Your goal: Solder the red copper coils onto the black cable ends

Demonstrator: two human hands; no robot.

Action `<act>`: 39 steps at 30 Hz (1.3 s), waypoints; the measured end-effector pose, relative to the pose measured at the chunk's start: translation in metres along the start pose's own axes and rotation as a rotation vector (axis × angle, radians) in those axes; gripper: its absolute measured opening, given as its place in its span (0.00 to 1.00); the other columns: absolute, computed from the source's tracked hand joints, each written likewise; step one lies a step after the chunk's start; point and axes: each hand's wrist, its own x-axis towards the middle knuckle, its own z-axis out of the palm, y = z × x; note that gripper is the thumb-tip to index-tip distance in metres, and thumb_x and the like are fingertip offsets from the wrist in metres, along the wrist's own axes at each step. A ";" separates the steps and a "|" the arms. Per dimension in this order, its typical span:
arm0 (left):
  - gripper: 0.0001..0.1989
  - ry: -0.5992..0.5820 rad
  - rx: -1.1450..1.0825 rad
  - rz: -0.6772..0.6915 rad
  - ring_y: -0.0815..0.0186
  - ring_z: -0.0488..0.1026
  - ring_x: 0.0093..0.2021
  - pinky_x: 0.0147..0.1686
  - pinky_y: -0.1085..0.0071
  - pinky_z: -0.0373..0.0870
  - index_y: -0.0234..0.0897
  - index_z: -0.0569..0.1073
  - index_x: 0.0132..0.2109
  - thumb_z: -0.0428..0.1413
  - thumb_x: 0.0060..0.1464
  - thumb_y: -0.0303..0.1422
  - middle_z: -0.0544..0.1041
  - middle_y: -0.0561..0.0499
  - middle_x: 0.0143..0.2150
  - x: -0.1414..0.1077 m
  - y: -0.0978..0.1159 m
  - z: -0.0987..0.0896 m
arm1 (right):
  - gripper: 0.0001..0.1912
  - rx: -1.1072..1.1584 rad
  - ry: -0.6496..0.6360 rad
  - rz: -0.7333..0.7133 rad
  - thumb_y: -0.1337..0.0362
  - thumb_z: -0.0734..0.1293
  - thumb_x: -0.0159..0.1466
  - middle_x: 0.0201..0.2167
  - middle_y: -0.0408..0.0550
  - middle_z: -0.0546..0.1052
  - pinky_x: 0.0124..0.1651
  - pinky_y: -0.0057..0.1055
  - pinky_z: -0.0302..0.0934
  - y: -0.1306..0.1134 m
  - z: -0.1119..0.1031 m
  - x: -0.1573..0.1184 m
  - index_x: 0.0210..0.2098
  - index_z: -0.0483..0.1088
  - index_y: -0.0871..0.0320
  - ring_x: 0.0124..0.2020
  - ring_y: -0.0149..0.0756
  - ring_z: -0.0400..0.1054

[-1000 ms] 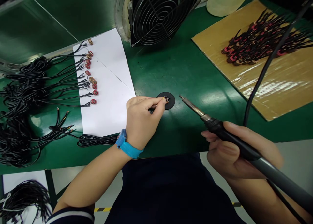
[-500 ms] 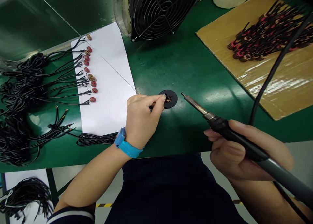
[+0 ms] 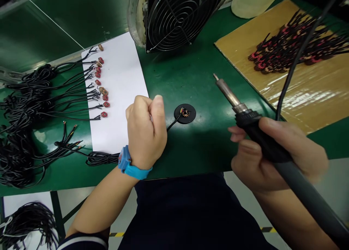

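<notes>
My right hand (image 3: 278, 155) grips a soldering iron (image 3: 261, 141), its bare metal tip pointing up and away, apart from the work. On the green bench in front of me lies a flat black disc (image 3: 192, 118) carrying a small ring coil (image 3: 185, 113) with copper-coloured windings. A black cable (image 3: 172, 124) with thin coloured wires at its end meets the coil. The cable's other part disappears at my left hand (image 3: 145, 131), which is closed with its thumb on top, left of the disc. What lies inside those fingers is hidden.
On the left, black cables (image 3: 21, 130) end in small red and tan ring coils (image 3: 104, 114) on white paper (image 3: 117, 71). Behind stands a fan with a wire guard (image 3: 178, 22). A cardboard sheet (image 3: 313, 100) at right bears a pile of wired coils (image 3: 289, 50).
My left hand has drawn back leftward from the coil, uncovering it and the cable. The soldering iron's tip has moved up and slightly right, farther from the disc.
</notes>
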 end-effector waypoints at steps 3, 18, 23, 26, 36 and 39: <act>0.19 -0.159 -0.014 0.110 0.65 0.70 0.37 0.37 0.66 0.67 0.40 0.51 0.27 0.57 0.52 0.33 0.69 0.51 0.32 0.001 -0.002 0.002 | 0.30 0.046 -0.012 -0.108 0.74 0.68 0.56 0.38 0.45 0.75 0.34 0.30 0.69 -0.002 0.013 0.018 0.57 0.63 0.50 0.35 0.32 0.73; 0.12 -0.298 0.063 0.297 0.66 0.72 0.37 0.38 0.70 0.68 0.39 0.60 0.27 0.50 0.53 0.20 0.75 0.50 0.35 0.000 -0.007 0.008 | 0.11 -0.128 -0.332 -0.048 0.67 0.68 0.57 0.32 0.43 0.74 0.34 0.31 0.67 0.005 0.044 0.034 0.38 0.63 0.54 0.34 0.35 0.70; 0.12 -0.325 0.115 0.310 0.65 0.70 0.34 0.36 0.69 0.65 0.39 0.60 0.27 0.48 0.55 0.21 0.75 0.51 0.33 0.003 -0.008 0.005 | 0.11 -0.155 -0.341 -0.068 0.68 0.68 0.58 0.32 0.42 0.72 0.35 0.27 0.65 0.007 0.045 0.034 0.39 0.63 0.55 0.34 0.31 0.68; 0.12 -0.337 0.128 0.318 0.65 0.69 0.34 0.34 0.69 0.64 0.39 0.59 0.28 0.48 0.56 0.21 0.75 0.51 0.33 0.004 -0.008 0.004 | 0.11 -0.166 -0.334 -0.087 0.68 0.68 0.57 0.31 0.42 0.72 0.36 0.25 0.64 0.006 0.045 0.034 0.38 0.63 0.57 0.33 0.29 0.67; 0.14 -0.315 0.091 0.328 0.65 0.70 0.33 0.32 0.69 0.65 0.39 0.55 0.26 0.48 0.57 0.22 0.73 0.51 0.31 0.004 -0.010 0.006 | 0.11 -0.163 -0.348 -0.031 0.68 0.67 0.58 0.33 0.42 0.73 0.38 0.28 0.65 0.004 0.045 0.031 0.39 0.64 0.56 0.35 0.32 0.68; 0.16 -0.307 0.054 0.309 0.66 0.71 0.33 0.32 0.69 0.66 0.39 0.52 0.25 0.48 0.56 0.21 0.72 0.52 0.29 0.004 -0.009 0.005 | 0.11 -0.165 -0.347 -0.019 0.68 0.67 0.58 0.32 0.42 0.73 0.37 0.29 0.65 0.003 0.045 0.031 0.39 0.63 0.55 0.35 0.32 0.69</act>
